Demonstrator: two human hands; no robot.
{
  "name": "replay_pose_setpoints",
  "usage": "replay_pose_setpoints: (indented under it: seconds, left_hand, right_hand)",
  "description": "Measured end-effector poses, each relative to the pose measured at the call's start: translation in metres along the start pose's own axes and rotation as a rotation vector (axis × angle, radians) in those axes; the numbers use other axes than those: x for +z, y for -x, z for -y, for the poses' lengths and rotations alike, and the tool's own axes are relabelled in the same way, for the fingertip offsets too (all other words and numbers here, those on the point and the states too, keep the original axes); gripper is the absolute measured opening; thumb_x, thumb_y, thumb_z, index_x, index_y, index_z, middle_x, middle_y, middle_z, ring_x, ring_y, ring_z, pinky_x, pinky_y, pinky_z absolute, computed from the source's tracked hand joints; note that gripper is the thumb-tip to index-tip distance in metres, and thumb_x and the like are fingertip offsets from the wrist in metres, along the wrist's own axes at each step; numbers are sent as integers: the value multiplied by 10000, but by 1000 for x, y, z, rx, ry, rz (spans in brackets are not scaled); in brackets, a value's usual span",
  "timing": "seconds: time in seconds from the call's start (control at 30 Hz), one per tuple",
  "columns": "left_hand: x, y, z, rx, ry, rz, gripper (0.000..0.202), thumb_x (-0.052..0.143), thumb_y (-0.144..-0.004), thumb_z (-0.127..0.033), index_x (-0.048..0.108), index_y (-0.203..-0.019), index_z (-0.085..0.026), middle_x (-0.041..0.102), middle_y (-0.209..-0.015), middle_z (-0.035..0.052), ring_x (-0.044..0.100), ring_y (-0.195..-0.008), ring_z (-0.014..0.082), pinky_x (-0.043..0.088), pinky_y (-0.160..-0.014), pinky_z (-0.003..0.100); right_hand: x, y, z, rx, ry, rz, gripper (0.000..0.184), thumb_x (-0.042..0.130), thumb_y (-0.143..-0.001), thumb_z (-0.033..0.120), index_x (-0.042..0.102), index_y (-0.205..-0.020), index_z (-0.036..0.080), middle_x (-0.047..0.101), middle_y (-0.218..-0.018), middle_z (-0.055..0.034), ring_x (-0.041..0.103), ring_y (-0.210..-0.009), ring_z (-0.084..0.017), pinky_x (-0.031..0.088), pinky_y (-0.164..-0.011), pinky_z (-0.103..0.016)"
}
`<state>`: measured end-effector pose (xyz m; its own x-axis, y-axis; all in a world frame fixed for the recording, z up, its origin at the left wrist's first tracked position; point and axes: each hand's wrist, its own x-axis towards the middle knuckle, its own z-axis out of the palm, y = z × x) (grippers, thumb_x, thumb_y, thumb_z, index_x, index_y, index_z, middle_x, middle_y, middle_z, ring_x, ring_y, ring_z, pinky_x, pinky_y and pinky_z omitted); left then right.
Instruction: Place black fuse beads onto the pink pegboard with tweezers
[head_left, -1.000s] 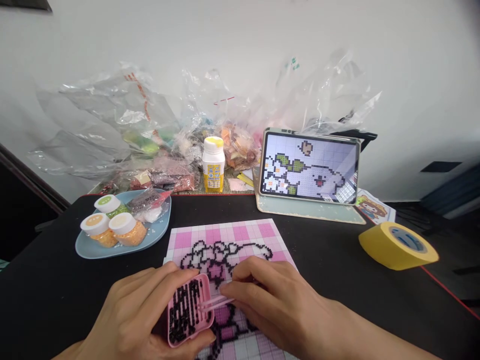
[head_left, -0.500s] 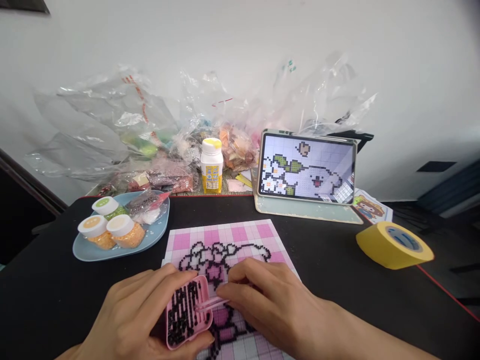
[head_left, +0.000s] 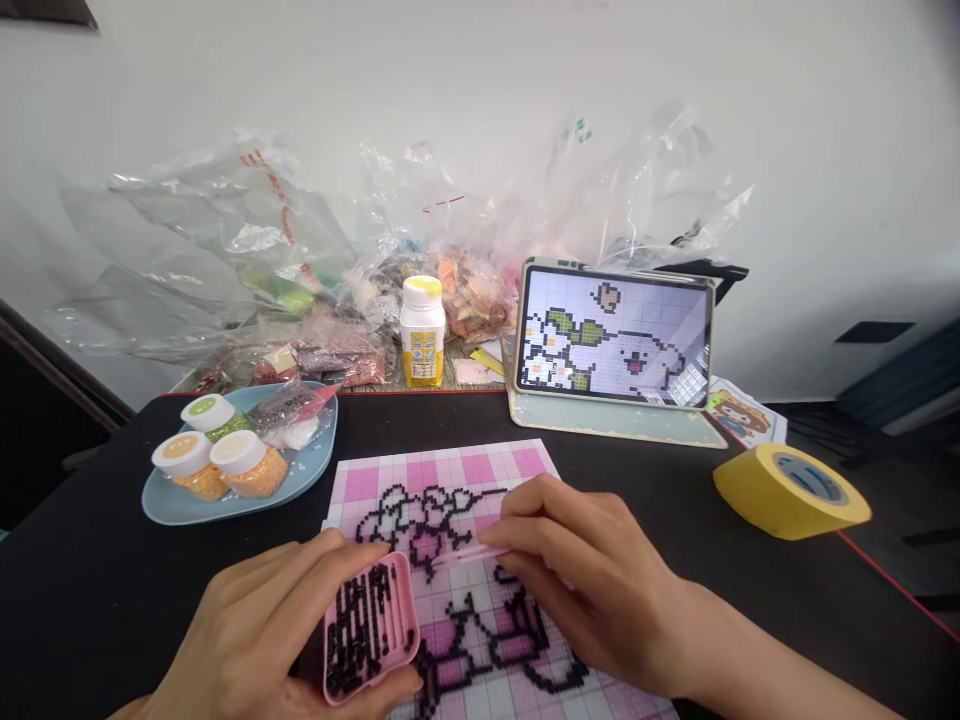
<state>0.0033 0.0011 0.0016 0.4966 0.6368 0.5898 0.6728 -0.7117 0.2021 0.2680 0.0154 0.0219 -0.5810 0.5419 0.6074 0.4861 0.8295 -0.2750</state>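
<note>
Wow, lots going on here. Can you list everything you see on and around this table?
table: one, black, under everything
grid board: one, pink checked with a black bead outline, centre front
plate: one, blue, left
jars: three, white lids, orange and green beads, on the plate
bottle: one, white with yellow cap, back centre
plastic bags: a heap, clear, along the wall
tablet: one, propped, showing a pixel picture, back right
tape roll: one, yellow, right
bead tray: one, pink, holding black beads, front
tweezers: one, pink, over the board
left hand: fingers round the bead tray
right hand: fingers pinching the tweezers
</note>
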Motion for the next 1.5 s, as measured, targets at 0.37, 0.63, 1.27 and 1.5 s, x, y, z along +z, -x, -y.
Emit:
replay_pose_setpoints:
  seconds: [0.37, 0.63, 1.27, 1.5]
  left_hand:
    - [1, 3, 2, -50, 60, -32, 463, 692, -794, -559, 590, -1124, -250, 716, -801, -5, 691, -659, 192, 532, -616, 315]
    - [0, 1, 0, -16, 55, -36, 426, 663, -836, -529, 582, -1117, -219, 735, -804, 18, 711, -683, 211, 528, -588, 320]
    - [0, 2, 1, -11, 24, -3, 434, 623, -857, -558, 561, -1117, -216, 716, -796, 16, 700, -687, 200, 517, -600, 316]
    - [1, 5, 2, -25, 41, -1, 454, 647, -839, -556, 572, -1125, -211, 698, -802, 8, 680, -673, 188, 519, -635, 325]
  right_hand:
    - [-6, -1, -13, 18, 132, -116, 111, 521, -963, 194, 615, -916, 158, 604, -787, -26, 551, -608, -99, 424, -491, -206]
    - [-6, 3, -19, 79, 160, -108, 106, 573, -950, 220, 621, -877, 159, 601, -787, -27, 554, -605, -98, 409, -497, -207]
    - [-1, 3, -19, 75, 143, -8, 150, 572, -940, 214, 650, -835, 139, 600, -734, -27, 536, -578, -111, 415, -490, -217]
    - [-1, 2, -20, 64, 137, 4, 156, 565, -940, 207, 641, -825, 135, 596, -731, -28, 529, -574, -112, 407, -482, -221]
